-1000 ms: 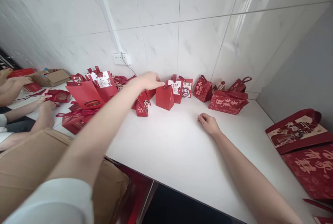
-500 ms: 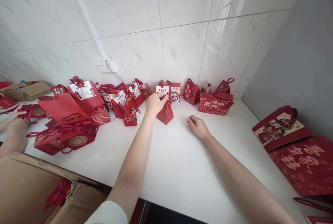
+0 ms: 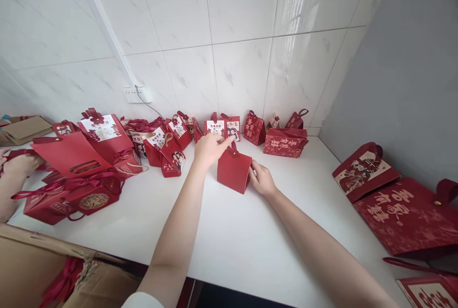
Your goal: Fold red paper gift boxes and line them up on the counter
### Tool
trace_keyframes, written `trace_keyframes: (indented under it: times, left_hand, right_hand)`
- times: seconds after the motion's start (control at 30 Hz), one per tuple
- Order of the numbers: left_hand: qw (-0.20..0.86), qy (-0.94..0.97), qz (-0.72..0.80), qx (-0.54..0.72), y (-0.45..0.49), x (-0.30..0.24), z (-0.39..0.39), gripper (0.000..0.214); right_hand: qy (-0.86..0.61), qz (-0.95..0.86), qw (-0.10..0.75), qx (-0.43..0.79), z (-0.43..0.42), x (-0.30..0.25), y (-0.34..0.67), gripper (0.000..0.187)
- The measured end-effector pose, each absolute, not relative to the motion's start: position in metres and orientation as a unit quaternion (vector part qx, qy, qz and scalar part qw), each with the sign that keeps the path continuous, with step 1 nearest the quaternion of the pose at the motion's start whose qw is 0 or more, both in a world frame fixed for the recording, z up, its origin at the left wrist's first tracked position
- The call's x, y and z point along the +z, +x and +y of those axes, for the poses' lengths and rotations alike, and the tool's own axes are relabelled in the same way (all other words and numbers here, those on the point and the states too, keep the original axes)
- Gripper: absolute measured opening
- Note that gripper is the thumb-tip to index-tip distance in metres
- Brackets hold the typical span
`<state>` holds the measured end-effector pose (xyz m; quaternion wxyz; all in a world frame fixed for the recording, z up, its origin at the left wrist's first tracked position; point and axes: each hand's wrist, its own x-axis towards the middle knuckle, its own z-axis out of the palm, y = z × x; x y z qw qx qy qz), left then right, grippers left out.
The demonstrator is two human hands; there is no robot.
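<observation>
Two hands, one box: both at the plain red box (image 3: 233,174), mid-view on the worktop (image 3: 222,236); clock read from this box, 12 toward the tiled wall (image 3: 186,69).
Left grip (image 3: 211,149): 11 o'clock, over the box top, fingertips by the ribbon loop (image 3: 234,145); pinched on it or merely touching, cannot tell.
Right grip (image 3: 264,180): 3 o'clock, fingers curled against the box's right side; grasping or only steadying, cannot tell.
Wall row: white-fronted box (image 3: 214,126) at 11, patterned box (image 3: 254,129) at 1, long patterned box (image 3: 285,143) at 2.
Left cluster: photo box (image 3: 172,159) between 9 and 10, medallion box (image 3: 95,200) between 8 and 9, co-worker's hand (image 3: 23,164) at 9, far out.
Risk, side panel: could dent if the right fingers press hard; the box looks like thin card.
Risk, ribbon loop: could pull loose or crease the top if tugged while the side is pinned.
Risk, wall row: white-fronted box could be knocked if the left knuckles push toward 12.
</observation>
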<state>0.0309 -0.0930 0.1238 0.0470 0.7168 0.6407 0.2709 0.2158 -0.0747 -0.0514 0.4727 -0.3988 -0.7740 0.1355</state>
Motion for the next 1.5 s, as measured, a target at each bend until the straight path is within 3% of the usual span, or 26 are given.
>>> trace_keyframes:
  times: [0.1,0.23,0.37,0.6,0.8,0.97,1.5]
  left_hand:
    - [0.135,0.746,0.588,0.281,0.022,0.126,-0.091,0.048]
    - [0.234,0.777,0.530,0.248,0.016,0.122,-0.085,0.067]
    - [0.319,0.802,0.456,0.217,0.017,0.116,-0.080,0.032]
    - [0.221,0.819,0.485,0.213,0.026,0.118,-0.085,0.043]
    - [0.202,0.835,0.451,0.242,0.038,0.115,-0.086,0.045]
    - [0.278,0.830,0.431,0.221,0.031,0.116,-0.086,0.024]
    - [0.300,0.818,0.451,0.194,0.022,0.112,-0.081,0.028]
  right_hand:
    - [-0.414,-0.755,0.464,0.209,-0.069,-0.053,0.221,0.034]
    - [-0.398,-0.740,0.471,0.268,-0.066,-0.055,0.224,0.038]
    - [-0.397,-0.732,0.476,0.284,-0.067,-0.054,0.223,0.038]
    - [-0.363,-0.651,0.642,0.177,-0.077,-0.010,0.226,0.027]
    - [-0.298,-0.762,0.572,0.057,-0.085,0.022,0.229,0.015]
    - [-0.297,-0.781,0.549,0.019,-0.083,0.017,0.226,0.015]
    - [-0.282,-0.766,0.567,0.115,-0.088,0.018,0.221,0.015]
